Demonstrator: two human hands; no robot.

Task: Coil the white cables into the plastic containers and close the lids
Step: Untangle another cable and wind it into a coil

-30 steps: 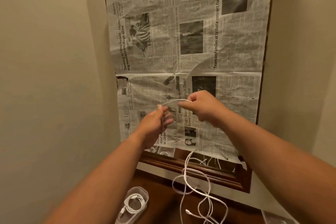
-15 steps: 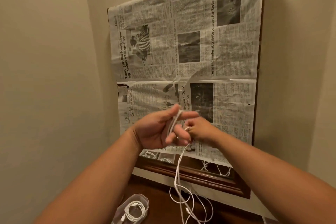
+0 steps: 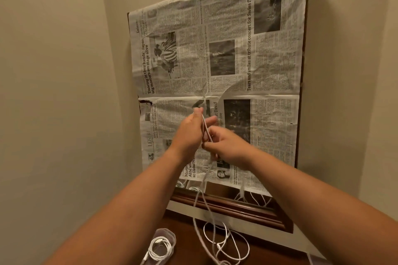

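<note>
Both hands have risen since 0.5 s ago. The white cable point(image 3: 204, 123), seemingly light and limp, loops round the gripping left hand point(image 3: 190, 130). The right hand point(image 3: 228, 146) pinches it just below, and its tail trails to the desk point(image 3: 187, 250) near 1 filled plastic container point(image 3: 163, 243). It is probably best pinched close to the coil.

Home — papered mirror point(image 3: 237, 207), wooden dresser point(image 3: 179, 221).

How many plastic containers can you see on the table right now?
1. The clear plastic container sits on the wooden table at the bottom edge of the view, holding a coiled white cable. Others may lie outside the frame.
</note>
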